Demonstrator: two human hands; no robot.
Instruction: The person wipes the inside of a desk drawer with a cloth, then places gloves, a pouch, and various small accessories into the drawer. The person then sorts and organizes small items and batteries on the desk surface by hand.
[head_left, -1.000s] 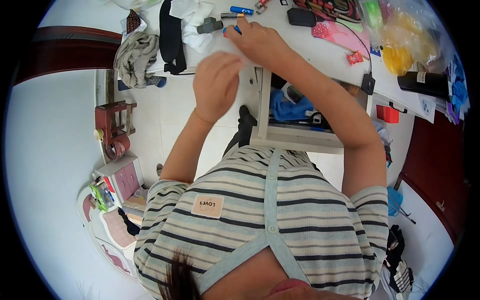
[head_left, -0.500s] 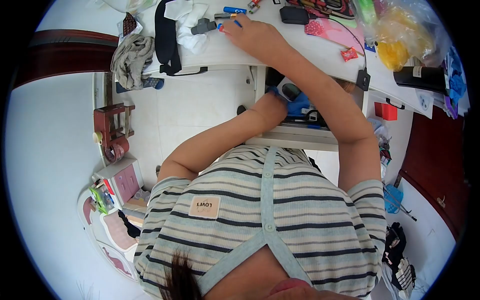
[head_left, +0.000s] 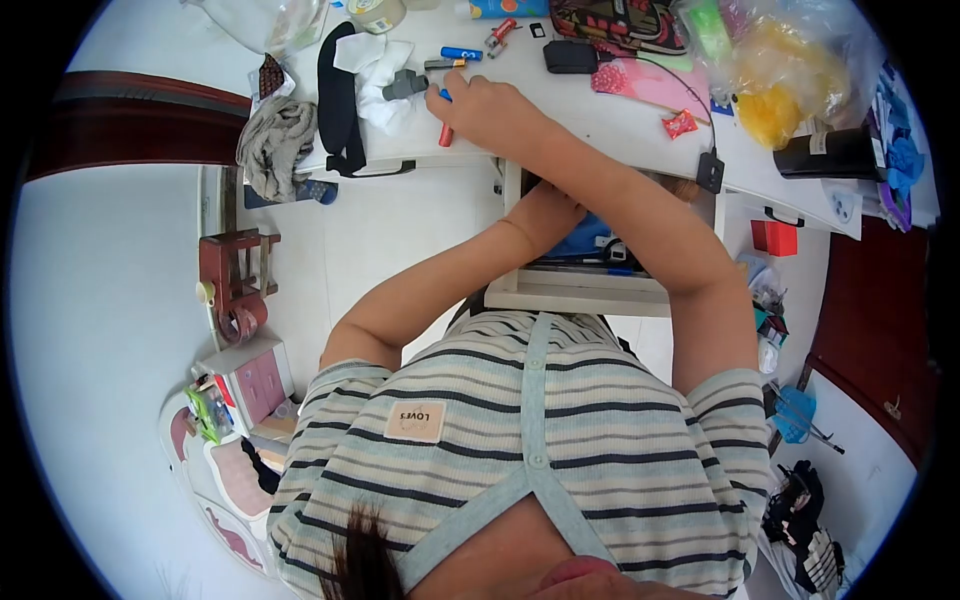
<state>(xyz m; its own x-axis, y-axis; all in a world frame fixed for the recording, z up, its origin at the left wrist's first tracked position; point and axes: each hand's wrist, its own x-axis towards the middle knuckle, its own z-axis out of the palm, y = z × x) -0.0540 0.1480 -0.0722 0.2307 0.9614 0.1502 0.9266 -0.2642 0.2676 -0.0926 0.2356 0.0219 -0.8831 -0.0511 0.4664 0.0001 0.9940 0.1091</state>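
Observation:
At the desk's front, my right hand (head_left: 485, 112) is closed with its fingertips around a small blue-and-red cylinder (head_left: 445, 134), whose middle they cover. Just beyond lie a blue battery (head_left: 461, 53), a black-and-gold battery (head_left: 445, 64) and a grey plastic piece (head_left: 405, 84) resting by white tissue (head_left: 374, 75). My left hand (head_left: 550, 215) reaches into the open drawer (head_left: 580, 299), over blue cloth or plastic (head_left: 582, 240). My right forearm crosses above it, and its fingers are mostly hidden, so I cannot tell what they hold.
A black strap (head_left: 341, 110) and crumpled grey cloth (head_left: 275, 148) lie at the desk's left. To the right are a black adapter (head_left: 571, 57) with a cable, a red wrapped packet (head_left: 679, 124), plastic bags (head_left: 800, 60) and a black cylinder (head_left: 826, 157). The drawer sticks out toward my body.
My right hand has shifted slightly down toward the desk's front edge, and the cylinder's red part now shows below its fingers. My left hand has drawn further under my right forearm. The camera view tilted.

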